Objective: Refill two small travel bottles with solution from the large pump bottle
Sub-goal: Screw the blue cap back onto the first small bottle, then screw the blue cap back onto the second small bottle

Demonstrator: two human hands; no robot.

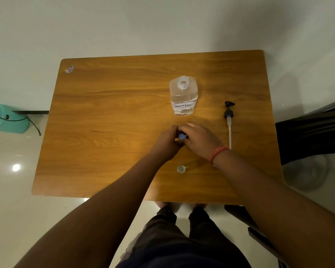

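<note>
Head view: a wooden table (104, 113) carries all task items. The large pump bottle (183, 97) stands upright toward the far edge, right of centre, with its neck uncapped and a white label reading "SOLUTION" on its front. Clear liquid is visible inside it. The pump head (229, 113), black with a white dip tube, lies flat on the table near the right edge, well apart from the large pump bottle, with the tube pointing toward the near edge.

Both hands meet near the middle of the table, just in front of the large pump bottle. The left hand (167, 142) is curled around a small travel bottle, which is almost wholly hidden by the fingers. The right hand (198, 139) pinches the blue cap (181, 136) at the top of that bottle; whether the cap is seated or loose cannot be told. A red thread band (218, 152) circles the right wrist.

A second small travel bottle (181, 169) stands uncapped and upright on the table, nearer the near edge, between the two forearms and touching neither.

A sticker (69, 69) sits at the far left corner of the table.
</note>
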